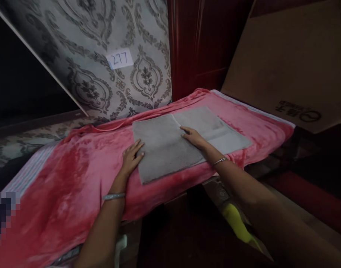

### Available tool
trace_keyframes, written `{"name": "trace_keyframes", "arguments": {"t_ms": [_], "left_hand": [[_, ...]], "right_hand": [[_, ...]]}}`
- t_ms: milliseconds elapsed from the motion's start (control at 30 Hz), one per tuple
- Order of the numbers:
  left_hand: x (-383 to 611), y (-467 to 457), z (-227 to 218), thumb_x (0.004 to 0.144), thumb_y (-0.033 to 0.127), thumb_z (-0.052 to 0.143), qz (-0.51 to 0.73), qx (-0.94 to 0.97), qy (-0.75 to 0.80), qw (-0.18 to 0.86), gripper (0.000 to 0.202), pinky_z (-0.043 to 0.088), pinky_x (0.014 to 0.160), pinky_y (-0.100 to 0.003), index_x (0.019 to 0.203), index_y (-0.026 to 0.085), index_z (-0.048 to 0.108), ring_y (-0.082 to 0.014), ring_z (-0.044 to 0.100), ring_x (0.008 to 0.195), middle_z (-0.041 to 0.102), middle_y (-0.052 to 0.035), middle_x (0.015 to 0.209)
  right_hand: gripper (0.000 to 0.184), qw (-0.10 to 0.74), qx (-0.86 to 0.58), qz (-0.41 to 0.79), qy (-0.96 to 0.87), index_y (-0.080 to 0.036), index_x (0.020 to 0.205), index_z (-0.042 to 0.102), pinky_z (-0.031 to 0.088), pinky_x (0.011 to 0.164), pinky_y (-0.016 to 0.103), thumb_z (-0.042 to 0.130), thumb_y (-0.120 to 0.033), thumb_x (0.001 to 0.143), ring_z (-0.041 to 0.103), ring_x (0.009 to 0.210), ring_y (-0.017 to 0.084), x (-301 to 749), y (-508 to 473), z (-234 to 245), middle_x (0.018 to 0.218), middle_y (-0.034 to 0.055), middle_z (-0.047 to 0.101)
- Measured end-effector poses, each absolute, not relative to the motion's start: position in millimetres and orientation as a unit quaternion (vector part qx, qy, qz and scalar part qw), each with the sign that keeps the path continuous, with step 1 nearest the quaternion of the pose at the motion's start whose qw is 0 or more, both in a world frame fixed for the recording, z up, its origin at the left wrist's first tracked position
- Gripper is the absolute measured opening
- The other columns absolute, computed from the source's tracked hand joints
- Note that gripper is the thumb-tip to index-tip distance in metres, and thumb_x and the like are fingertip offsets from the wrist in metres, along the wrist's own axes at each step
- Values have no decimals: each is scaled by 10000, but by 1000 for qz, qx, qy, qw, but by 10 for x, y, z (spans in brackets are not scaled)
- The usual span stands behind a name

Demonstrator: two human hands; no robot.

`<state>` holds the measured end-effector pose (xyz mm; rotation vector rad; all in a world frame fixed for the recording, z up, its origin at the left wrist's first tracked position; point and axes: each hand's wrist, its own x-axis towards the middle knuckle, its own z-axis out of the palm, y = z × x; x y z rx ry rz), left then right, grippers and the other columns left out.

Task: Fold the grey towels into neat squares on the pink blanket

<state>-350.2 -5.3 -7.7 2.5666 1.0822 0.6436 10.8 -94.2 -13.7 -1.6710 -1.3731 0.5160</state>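
Observation:
A grey cloth (161, 149) lies spread out on a pink plush blanket (86, 175), with crease lines across its middle and right part. My left hand (132, 157) rests at the cloth's left edge, fingers apart and partly on the grey fabric. On the middle of the cloth is my right hand (193, 137), its index finger stretched out beside a pale crease. Its other fingers are partly curled, and I see nothing held in them.
Behind the blanket stands a patterned wall (148, 76) bearing a paper marked 277 (120, 58). A large cardboard box (287, 67) leans at the right, near a dark red door (198, 48). A dark screen-like panel (25, 74) is at the left. Something yellow-green (237, 223) is below.

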Motion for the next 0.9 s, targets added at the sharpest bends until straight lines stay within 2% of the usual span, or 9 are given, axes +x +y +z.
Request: {"name": "trace_keyframes", "arguments": {"t_ms": [133, 300, 467, 633, 900], "left_hand": [[-3493, -72, -72, 948, 478, 558, 219, 892, 373, 133, 560, 278, 1206, -581, 1490, 342, 520, -310, 386, 1490, 409, -52, 1632], [-3456, -136, -38, 926, 494, 587, 188, 896, 387, 112, 609, 286, 1199, -565, 1504, 317, 510, -332, 381, 1488, 367, -69, 1655], [-3436, -192, -16, 932, 488, 564, 162, 900, 392, 97, 620, 273, 1201, -561, 1523, 317, 485, -338, 362, 1494, 349, -61, 1664], [-3441, -225, -1, 936, 466, 551, 168, 898, 395, 98, 610, 279, 1201, -541, 1520, 302, 491, -328, 355, 1497, 349, -62, 1664], [-3460, -240, -1, 926, 481, 559, 182, 891, 404, 103, 610, 272, 1203, -571, 1499, 273, 523, -360, 327, 1502, 365, -62, 1655]], "right_hand": [[601, 396, -704, 131, -575, -161, 1423, 608, 454, 1103, 432, 671, -196, 826, 605, 1236, 281, 110, -1122, -119, 1345, 130, 662], [621, 353, -720, 81, -592, -205, 1451, 577, 500, 1012, 402, 649, -199, 835, 629, 1072, 253, 78, -1262, -162, 1204, 105, 667], [561, 312, -745, 79, -584, -204, 1450, 586, 492, 1005, 365, 585, -230, 890, 612, 1110, 255, 42, -1306, -212, 1285, 125, 624], [550, 297, -754, 70, -581, -176, 1457, 577, 486, 995, 384, 571, -274, 916, 612, 1094, 271, 23, -1350, -193, 1241, 132, 666], [535, 256, -762, 73, -591, -144, 1459, 569, 439, 1073, 374, 538, -202, 929, 590, 1195, 269, -69, -1386, -54, 1313, 150, 646]]}}
